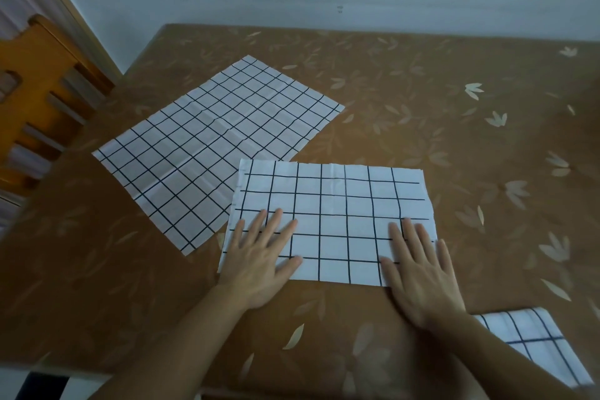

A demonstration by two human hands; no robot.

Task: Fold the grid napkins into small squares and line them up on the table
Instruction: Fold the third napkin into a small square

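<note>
Napkin (334, 204), half-folded: soft, light, probably slippery; pinch corners. Left hand (259, 256), right hand (418, 269) press flat, gripping nothing.

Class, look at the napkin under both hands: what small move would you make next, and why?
Probably lift one short side of the half-folded napkin and bring it across onto the other. It lies as a wide rectangle, not yet a square, with the left hand and right hand pressing flat on its near corners. The unfolded napkin still waits behind it.
</note>
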